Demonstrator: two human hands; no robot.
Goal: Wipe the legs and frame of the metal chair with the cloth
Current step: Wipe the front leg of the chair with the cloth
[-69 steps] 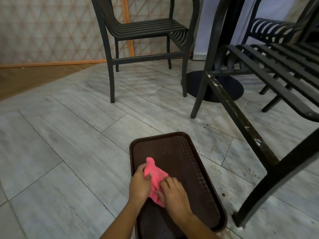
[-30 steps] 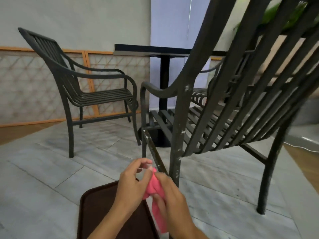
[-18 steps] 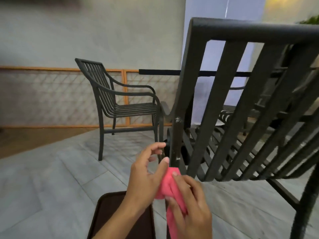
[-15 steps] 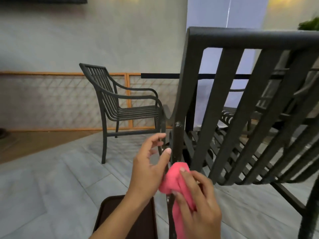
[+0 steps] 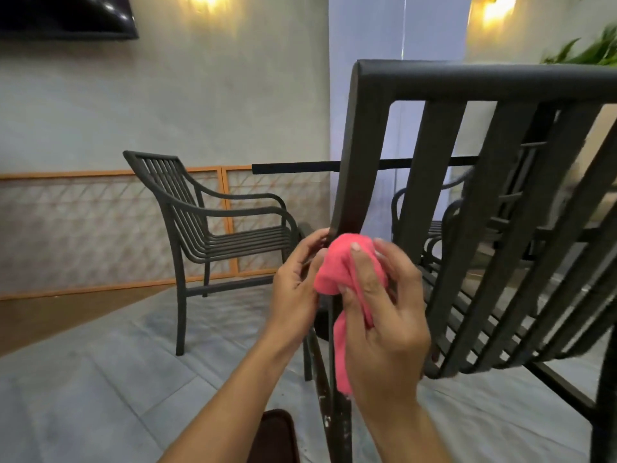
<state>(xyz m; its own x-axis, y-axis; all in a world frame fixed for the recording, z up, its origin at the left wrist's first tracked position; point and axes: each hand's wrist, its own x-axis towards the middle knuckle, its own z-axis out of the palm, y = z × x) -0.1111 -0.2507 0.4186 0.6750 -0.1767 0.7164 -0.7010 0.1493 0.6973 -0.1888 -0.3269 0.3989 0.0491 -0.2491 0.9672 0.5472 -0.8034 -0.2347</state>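
Note:
A dark metal chair (image 5: pixel 362 155) with a slatted back fills the right half of the view, seen from behind. Its left back post runs down to a scuffed, paint-chipped leg. A pink cloth (image 5: pixel 337 269) is bunched against that post at about seat-arm height. My right hand (image 5: pixel 384 315) grips the cloth, fingers wrapped over it, with a tail hanging down. My left hand (image 5: pixel 295 282) pinches the cloth's left edge and touches the post with its fingertips. The post behind the cloth is hidden.
A second dark metal armchair (image 5: pixel 213 228) stands to the left on the grey tiled floor. A black table edge (image 5: pixel 293 168) shows behind the post. A dark brown tray (image 5: pixel 277 436) lies on the floor below my arms. A plant (image 5: pixel 587 51) is at top right.
Both hands lifted the pink cloth from the brown tray on the floor up to the chair's back post. My view rose from the floor to the chair back.

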